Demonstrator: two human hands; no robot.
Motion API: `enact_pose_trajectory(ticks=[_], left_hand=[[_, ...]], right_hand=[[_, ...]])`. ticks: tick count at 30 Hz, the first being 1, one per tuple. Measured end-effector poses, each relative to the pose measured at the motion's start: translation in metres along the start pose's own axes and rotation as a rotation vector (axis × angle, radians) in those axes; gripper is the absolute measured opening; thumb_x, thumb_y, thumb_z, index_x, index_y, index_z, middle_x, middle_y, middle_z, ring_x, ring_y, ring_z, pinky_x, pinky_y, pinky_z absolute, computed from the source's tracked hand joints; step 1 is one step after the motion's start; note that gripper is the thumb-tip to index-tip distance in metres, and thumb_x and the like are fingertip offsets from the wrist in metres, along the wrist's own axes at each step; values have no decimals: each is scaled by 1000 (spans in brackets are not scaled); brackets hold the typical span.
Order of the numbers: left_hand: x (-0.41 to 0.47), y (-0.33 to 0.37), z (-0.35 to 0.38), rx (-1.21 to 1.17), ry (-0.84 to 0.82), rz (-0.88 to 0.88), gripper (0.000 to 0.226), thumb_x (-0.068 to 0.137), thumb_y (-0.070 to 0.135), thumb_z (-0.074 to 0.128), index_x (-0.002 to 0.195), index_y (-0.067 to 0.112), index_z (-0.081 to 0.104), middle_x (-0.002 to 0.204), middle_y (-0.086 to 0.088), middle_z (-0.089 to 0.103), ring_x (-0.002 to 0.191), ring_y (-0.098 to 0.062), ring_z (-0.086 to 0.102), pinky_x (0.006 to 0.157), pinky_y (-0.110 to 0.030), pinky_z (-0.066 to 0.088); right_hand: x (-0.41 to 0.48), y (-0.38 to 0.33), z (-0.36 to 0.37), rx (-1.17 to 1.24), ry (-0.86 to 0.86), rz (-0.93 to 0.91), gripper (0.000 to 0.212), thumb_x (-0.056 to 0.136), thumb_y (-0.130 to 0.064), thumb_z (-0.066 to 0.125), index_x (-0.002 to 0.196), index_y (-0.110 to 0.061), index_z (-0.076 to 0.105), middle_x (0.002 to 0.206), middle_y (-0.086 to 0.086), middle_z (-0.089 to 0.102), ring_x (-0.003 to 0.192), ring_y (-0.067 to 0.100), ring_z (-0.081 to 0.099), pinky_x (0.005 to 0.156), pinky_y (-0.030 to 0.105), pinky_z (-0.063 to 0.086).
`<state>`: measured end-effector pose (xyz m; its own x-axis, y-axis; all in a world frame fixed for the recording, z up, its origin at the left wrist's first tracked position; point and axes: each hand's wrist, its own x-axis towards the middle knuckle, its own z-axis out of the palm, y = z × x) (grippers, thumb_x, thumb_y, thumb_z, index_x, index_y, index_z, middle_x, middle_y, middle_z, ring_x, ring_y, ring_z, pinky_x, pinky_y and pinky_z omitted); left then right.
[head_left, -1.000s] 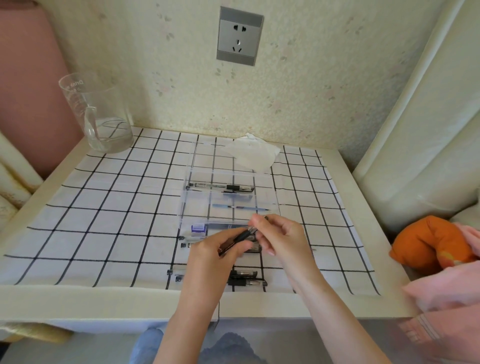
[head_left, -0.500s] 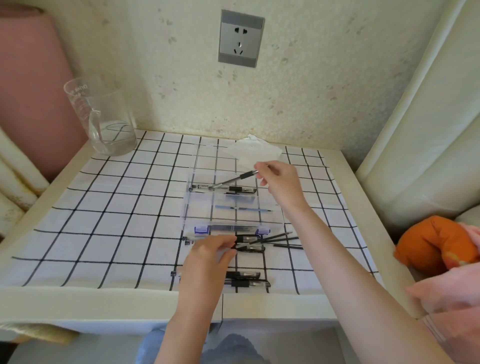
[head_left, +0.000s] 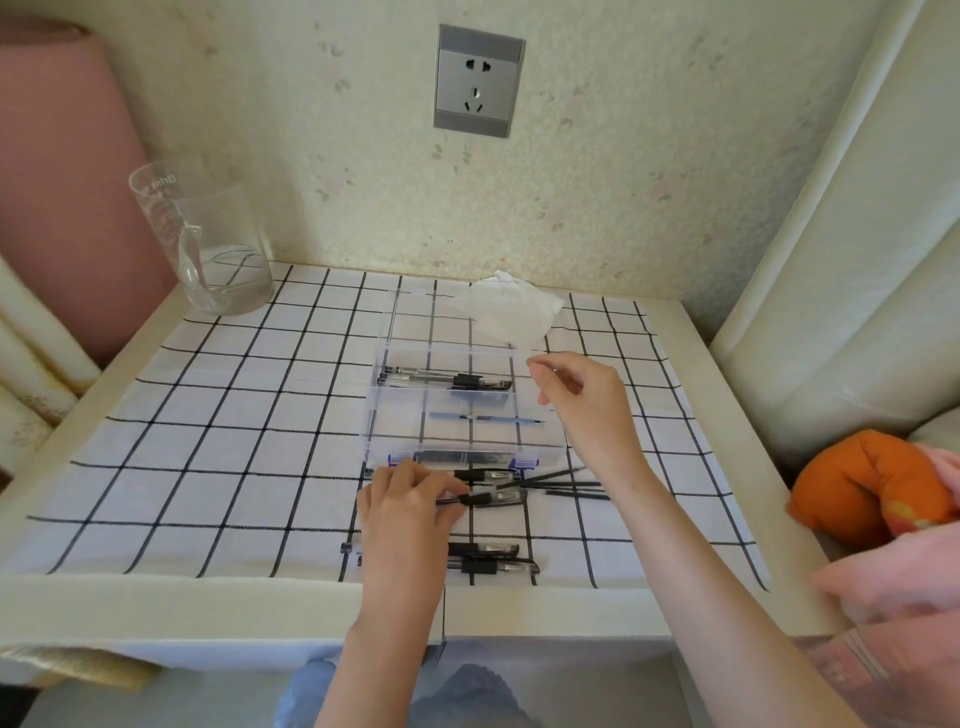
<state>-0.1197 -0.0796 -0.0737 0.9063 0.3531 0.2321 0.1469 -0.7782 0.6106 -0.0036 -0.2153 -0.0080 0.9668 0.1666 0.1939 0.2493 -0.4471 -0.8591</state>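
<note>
Black-capped gel pen (head_left: 493, 499) pinched in the left grip (head_left: 410, 512); right grip (head_left: 582, 400) hovers empty, fingers loose, above the clear compartment box (head_left: 370, 415): lift level, lay lengthwise

A clear pen (head_left: 501, 498) with a black clip lies level, its left part pinched between the fingers of the left hand (head_left: 405, 512), the rest sticking out rightward from them, just nearer than the clear plastic box (head_left: 395, 415).

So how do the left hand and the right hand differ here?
The left hand grips a black pen on the cloth; the right hand holds nothing. The left hand lies at the near edge of the clear box; the right hand at its right end. Both are bare.
</note>
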Motion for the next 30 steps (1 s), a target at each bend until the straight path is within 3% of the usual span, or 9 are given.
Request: enact_pose_trajectory(ticks=[4,7,11,13,16,19,25,28,30], left_hand=[[-4,-2,-12,-57,25,39,21,66,6,79,79,20,70,86,2,62,87,-24,56,76,-31,36],[-13,0,-30,-230,3,-15,18,79,8,68,89,22,66,86,13,65,86,-11,61,74,-24,45],[-16,9,-36,-375,-2,-69,16,86,15,60,94,29,62,90,22,65,88,5,60,72,-16,47],[-13,14,-34,-389,-16,-46,18,88,16,58,98,30,61,94,24,62,91,7,58,77,-11,44],[-11,19,-28,-336,-45,68,26,91,14,53,111,30,59,103,19,58,94,2,56,78,-16,46],[-11,24,-25,-326,-70,106,30,93,13,49,117,29,56,106,13,58,94,0,53,77,-11,43],[-9,27,-28,-325,-57,69,23,91,41,43,109,41,57,101,20,60,83,-2,57,69,-27,50],[-10,25,-29,-285,-70,55,25,91,30,51,109,47,52,98,19,59,70,-6,59,63,-32,51],[-10,24,-27,-262,-68,59,26,92,24,51,111,40,55,101,18,60,75,-8,61,64,-34,51]], right_hand=[[-22,0,-8,64,-12,11,17,93,-16,54,98,-13,70,68,-8,61,62,-4,55,66,7,43],[-36,4,-10,118,-19,52,18,93,-16,54,98,-16,71,65,-10,60,62,-3,55,65,12,42],[-55,3,-10,142,-118,123,24,95,-33,50,97,-20,70,60,-15,57,57,-4,51,63,13,38],[-65,-2,-5,154,-238,139,35,93,-40,48,89,-12,68,56,-15,55,54,-5,51,61,11,36],[-74,-8,5,223,-325,167,25,88,-33,60,71,-15,64,54,-10,58,47,-2,49,52,11,36],[-74,-9,9,334,-322,220,21,89,-19,62,69,-16,63,57,-4,60,42,4,46,44,17,36],[-73,-7,12,420,-320,227,12,89,-15,63,90,-4,60,64,1,60,47,16,46,44,27,37],[-74,-6,12,538,-294,258,13,89,-15,63,93,-3,60,65,5,60,49,17,46,41,25,37],[-74,-4,13,598,-264,274,11,90,-18,61,90,-7,62,65,6,59,47,17,44,41,24,36]])
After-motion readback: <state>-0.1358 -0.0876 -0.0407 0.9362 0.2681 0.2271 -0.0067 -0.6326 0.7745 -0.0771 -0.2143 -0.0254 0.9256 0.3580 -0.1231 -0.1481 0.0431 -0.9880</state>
